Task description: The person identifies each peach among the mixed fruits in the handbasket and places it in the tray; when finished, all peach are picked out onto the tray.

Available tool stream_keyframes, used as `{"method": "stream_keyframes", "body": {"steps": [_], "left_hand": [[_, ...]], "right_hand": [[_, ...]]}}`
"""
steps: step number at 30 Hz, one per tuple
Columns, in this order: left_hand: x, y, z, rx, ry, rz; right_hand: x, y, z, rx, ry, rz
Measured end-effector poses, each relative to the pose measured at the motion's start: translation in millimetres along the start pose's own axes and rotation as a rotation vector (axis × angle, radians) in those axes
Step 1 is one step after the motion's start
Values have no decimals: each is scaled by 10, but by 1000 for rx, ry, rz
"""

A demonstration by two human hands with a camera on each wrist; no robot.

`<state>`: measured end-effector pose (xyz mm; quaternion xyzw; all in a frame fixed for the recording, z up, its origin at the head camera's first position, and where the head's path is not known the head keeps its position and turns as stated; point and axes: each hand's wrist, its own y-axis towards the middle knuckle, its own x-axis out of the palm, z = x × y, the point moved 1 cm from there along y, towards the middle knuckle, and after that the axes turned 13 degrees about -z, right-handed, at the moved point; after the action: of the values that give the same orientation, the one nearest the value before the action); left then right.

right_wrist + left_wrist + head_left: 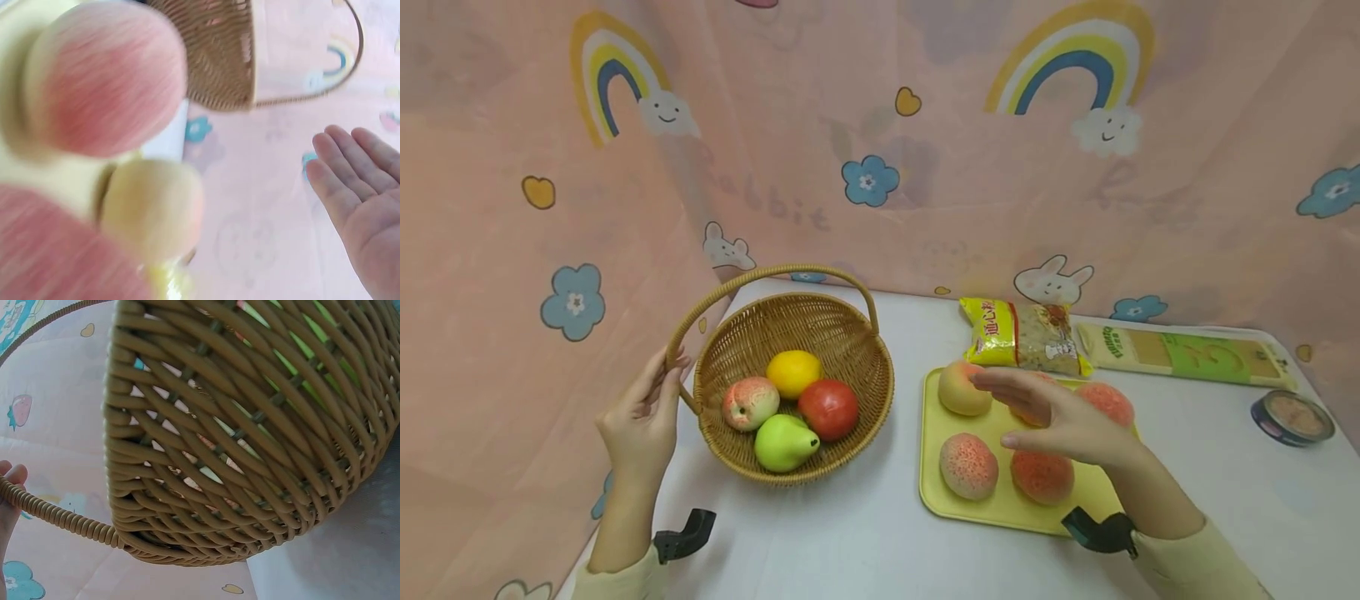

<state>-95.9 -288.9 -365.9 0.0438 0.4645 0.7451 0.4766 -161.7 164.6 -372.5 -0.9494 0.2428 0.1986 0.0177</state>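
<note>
My left hand holds the handle of a round wicker basket near its left end. Inside the basket lie a yellow lemon, a green pear, a round red fruit and a pinkish peach-like fruit. In the left wrist view the woven side fills most of the picture, with fingertips at the handle. Over a yellow tray hovers my right hand, fingers extended and holding nothing. Several peach-coloured round items sit on the tray, some partly hidden by the hand.
Behind the tray lies a yellow bag of pasta, with a long flat noodle pack to its right. A small round can stands at the table's right. A pink patterned curtain hangs behind the white table.
</note>
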Motion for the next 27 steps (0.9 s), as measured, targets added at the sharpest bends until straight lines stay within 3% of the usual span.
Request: {"method": "stream_keyframes", "body": {"steps": [10, 16, 27], "left_hand": [[-5, 0, 6, 1, 1, 2], [0, -2, 7, 2, 9, -1], [-3, -2, 15, 6, 27, 8]], "right_hand": [[40, 708, -314, 28, -44, -93], [57, 1111, -405, -15, -95, -142], [113, 1916, -581, 19, -38, -256]]}}
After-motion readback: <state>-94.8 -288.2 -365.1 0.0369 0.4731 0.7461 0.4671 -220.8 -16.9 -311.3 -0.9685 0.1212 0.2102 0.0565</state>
